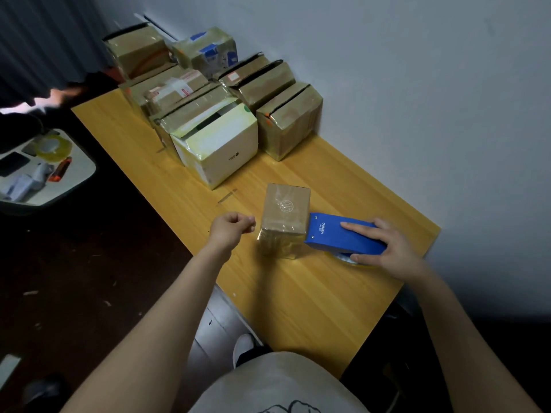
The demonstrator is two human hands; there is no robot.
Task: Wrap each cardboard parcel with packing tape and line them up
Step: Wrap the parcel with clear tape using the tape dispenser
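A small brown cardboard parcel [284,219] wrapped in clear tape stands upright on the wooden table [313,299]. My right hand [384,248] grips a blue tape dispenser [343,235] whose front end touches the parcel's right side. My left hand [232,228] hovers just left of the parcel with its fingers curled into a loose fist, and I cannot tell whether it pinches a tape end. Several taped parcels [286,120] are lined up at the far end of the table by the wall, with a white box [217,147] at the front.
A white tray [80,171] to the left holds a roll of clear tape [55,147], an orange cutter and other small items. The wall runs along the table's right side. Dark floor lies to the left.
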